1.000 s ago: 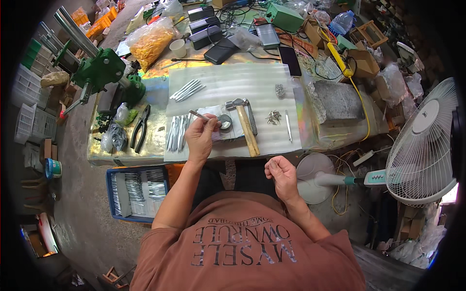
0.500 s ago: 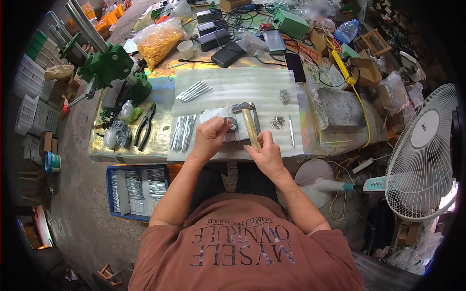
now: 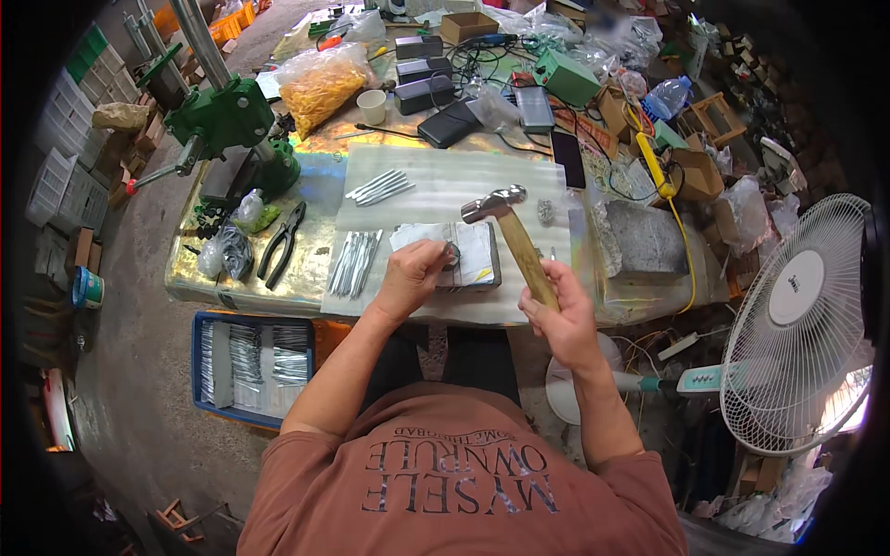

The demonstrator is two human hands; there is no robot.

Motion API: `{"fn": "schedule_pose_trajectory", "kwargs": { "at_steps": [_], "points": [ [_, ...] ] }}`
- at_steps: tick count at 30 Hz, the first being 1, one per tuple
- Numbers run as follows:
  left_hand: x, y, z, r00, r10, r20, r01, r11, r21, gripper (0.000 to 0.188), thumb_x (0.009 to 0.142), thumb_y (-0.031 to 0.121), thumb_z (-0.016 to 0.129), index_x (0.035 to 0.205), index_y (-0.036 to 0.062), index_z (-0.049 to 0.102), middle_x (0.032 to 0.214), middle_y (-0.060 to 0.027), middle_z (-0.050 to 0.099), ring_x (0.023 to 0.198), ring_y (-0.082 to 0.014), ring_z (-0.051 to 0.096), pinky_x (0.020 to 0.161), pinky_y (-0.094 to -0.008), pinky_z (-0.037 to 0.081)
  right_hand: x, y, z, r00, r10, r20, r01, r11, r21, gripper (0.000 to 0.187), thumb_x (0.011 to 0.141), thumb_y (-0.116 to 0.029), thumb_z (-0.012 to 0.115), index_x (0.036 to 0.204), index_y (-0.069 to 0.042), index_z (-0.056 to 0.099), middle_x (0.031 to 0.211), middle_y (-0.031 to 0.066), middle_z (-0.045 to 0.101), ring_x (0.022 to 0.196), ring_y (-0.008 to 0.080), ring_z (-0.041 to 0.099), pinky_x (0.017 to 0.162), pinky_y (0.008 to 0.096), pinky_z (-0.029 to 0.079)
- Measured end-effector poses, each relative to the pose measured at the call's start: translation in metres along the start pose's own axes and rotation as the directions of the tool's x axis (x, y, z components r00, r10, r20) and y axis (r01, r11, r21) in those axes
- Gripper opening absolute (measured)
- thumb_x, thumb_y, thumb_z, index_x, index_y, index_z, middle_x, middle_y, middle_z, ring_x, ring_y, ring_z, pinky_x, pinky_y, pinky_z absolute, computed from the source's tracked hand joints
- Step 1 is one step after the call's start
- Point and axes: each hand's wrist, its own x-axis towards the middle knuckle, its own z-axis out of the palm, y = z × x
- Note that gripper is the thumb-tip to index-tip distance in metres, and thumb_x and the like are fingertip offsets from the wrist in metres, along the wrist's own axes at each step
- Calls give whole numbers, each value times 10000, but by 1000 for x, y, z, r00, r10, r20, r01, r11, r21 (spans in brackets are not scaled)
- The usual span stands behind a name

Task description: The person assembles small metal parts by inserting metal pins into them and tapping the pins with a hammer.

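My right hand (image 3: pixel 564 320) is closed round the wooden handle of a ball-peen hammer (image 3: pixel 527 255). The hammer's metal head is raised to the right of a dark block covered with white paper (image 3: pixel 477 243). At the block's left side my left hand (image 3: pixel 413 278) pinches a small dark, ring-like piece (image 3: pixel 452 256); its exact kind cannot be made out. Left of that hand lies a bundle of slim silvery metal rods (image 3: pixel 355 264), and farther back a second group of rods (image 3: pixel 380 187). A small clear bag of bits (image 3: pixel 546 211) lies beyond the hammer.
A green hand press (image 3: pixel 222 116) and black-handled pliers (image 3: pixel 281 246) are on the left. A blue crate (image 3: pixel 197 366) with more rods stands below the table edge. To the right are a stone block (image 3: pixel 646 241), a yellow power strip (image 3: pixel 656 167) and a fan (image 3: pixel 797 315).
The hammer has risen off the block, moving up and right with my right hand. My left hand stays at the block, slightly lower in the picture. The whole view has shifted a little.
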Motion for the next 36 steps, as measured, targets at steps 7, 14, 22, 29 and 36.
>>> {"fn": "schedule_pose_trajectory", "kwargs": {
  "at_steps": [7, 14, 22, 29, 36],
  "points": [
    [-2, 5, -4, 997, -48, 68, 47, 999, 17, 62, 721, 5, 571, 744, 22, 516, 662, -120, 538, 617, -284, 542, 537, -343, 418, -7, -28, 7, 869, -462, 176, 462, 632, -622, 434, 774, -42, 564, 1193, -27, 449, 736, 128, 547, 600, 196, 527, 572, 255, 432],
    [0, 7, 0, 1000, 8, -21, -9, 999, -32, 54, 725, -5, 590, 738, 13, 541, 649, -109, 549, 575, -249, 553, 504, -308, 417, -7, -76, 7, 813, -515, 271, 516, 421, -746, 422, 755, -27, 572, 1164, 0, 474, 679, 131, 535, 556, 217, 526, 530, 290, 431],
    [-1, 7, -3, 997, -39, 60, 39, 999, 0, 62, 736, 16, 566, 793, 20, 541, 712, -120, 570, 663, -285, 563, 576, -336, 442, -2, -55, 5, 789, -559, 256, 515, 373, -771, 443, 719, -1, 585, 1152, -24, 498, 619, 113, 495, 493, 228, 476, 483, 337, 390],
    [0, 5, -2, 997, -50, 56, 52, 998, -30, 48, 733, 17, 567, 770, 20, 537, 692, -119, 560, 644, -285, 554, 561, -337, 431, 1, -89, 5, 763, -584, 278, 557, 375, -741, 447, 702, -7, 612, 1138, -36, 518, 598, 101, 475, 474, 222, 468, 451, 305, 381],
    [-1, 5, 0, 1000, -21, -14, 20, 999, -25, 60, 705, -1, 593, 728, 14, 539, 654, -109, 551, 600, -258, 552, 522, -319, 426, -9, -84, 8, 724, -687, 65, 508, 467, -724, 427, 702, 22, 590, 1121, 25, 509, 622, 115, 502, 483, 193, 477, 455, 306, 385]
  ]
}}
